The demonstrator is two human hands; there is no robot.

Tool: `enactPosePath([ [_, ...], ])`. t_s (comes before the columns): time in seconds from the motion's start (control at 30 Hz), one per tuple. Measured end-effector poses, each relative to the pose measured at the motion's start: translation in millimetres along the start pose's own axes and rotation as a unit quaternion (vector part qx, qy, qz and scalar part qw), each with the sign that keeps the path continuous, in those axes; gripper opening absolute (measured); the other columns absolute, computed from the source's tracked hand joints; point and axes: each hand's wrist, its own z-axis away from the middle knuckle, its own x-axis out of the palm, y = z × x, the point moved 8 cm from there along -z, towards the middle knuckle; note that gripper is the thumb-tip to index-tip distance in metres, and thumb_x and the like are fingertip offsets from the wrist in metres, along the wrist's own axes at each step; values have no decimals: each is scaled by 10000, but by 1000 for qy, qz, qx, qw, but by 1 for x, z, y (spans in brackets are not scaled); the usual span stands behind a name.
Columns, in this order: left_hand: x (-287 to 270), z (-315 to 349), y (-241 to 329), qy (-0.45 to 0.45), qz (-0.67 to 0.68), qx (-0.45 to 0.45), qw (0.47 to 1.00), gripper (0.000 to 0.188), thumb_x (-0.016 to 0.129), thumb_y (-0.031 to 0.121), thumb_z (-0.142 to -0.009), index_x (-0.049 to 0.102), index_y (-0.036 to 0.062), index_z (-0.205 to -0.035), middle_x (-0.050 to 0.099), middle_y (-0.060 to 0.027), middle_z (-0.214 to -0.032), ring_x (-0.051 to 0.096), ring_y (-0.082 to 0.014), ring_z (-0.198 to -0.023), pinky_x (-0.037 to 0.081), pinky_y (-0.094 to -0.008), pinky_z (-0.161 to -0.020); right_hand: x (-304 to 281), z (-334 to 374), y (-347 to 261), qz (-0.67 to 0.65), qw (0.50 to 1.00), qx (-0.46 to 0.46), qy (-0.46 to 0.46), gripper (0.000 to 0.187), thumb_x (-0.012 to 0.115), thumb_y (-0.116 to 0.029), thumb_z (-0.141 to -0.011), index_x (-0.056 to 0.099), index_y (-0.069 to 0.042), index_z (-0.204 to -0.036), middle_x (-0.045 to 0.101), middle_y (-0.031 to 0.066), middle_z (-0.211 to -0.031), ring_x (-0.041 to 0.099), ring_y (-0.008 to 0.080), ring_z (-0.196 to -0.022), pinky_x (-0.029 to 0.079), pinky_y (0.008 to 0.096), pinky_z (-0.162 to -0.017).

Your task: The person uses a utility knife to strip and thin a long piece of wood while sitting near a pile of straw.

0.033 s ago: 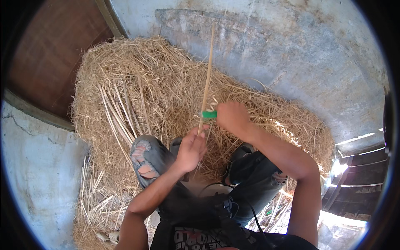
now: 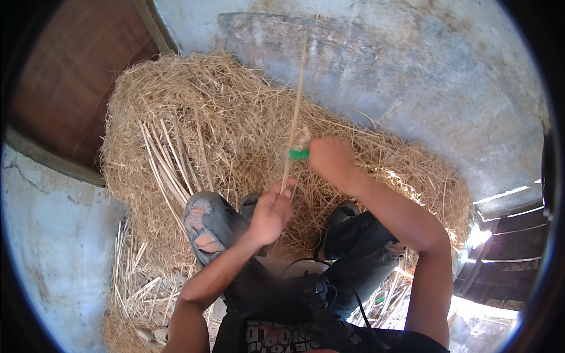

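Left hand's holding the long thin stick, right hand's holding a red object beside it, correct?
Not quite: the head view shows a green object in the right hand, not a red one. The left hand does hold the long thin stick, with the object beside it.

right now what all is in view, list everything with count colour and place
thin stick: one, tan, upper centre
green tool: one, green, beside thin stick
curls: few, pale, blurred, above green tool
loose sticks: several, pale, left on straw heap
straw heap: one, golden, centre
walls: two, blue-grey, top and left
panel: one, brown, upper left
boards: several, dark, right edge
cable: one, black, lower centre
trousers: one pair, grey, lower centre
shirt: one, black, bottom
left hand: one, bare, fingers around thin stick
right hand: one, bare, fingers around green tool
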Motion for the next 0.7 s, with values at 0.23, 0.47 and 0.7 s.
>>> enactPosePath([
  [0.23,10,19,0,-37,-110,-12,993,367,408,102,-1098,459,8,-1449,334,63,-612,309,-39,-470,303,-229,-449,-36,-23,65,34,991,104,80,160,622,-68,-814,737,36,-854,714,260,-824,719,426,-743,580,524,-680],
  [0.47,13,38,10,-148,-287,61,944,376,436,120,-1091,497,42,-1454,385,60,-631,372,-49,-531,335,-257,-509,-74,-18,158,61,957,238,154,200,617,-151,-880,731,11,-898,728,267,-953,725,413,-894,588,475,-788],
  [0.7,-1,63,6,-195,-226,30,954,365,432,134,-1100,495,49,-1449,336,81,-633,329,-34,-542,286,-239,-494,-77,54,279,19,907,381,181,250,666,-200,-833,748,-8,-969,730,265,-1004,714,421,-942,571,497,-858],
])
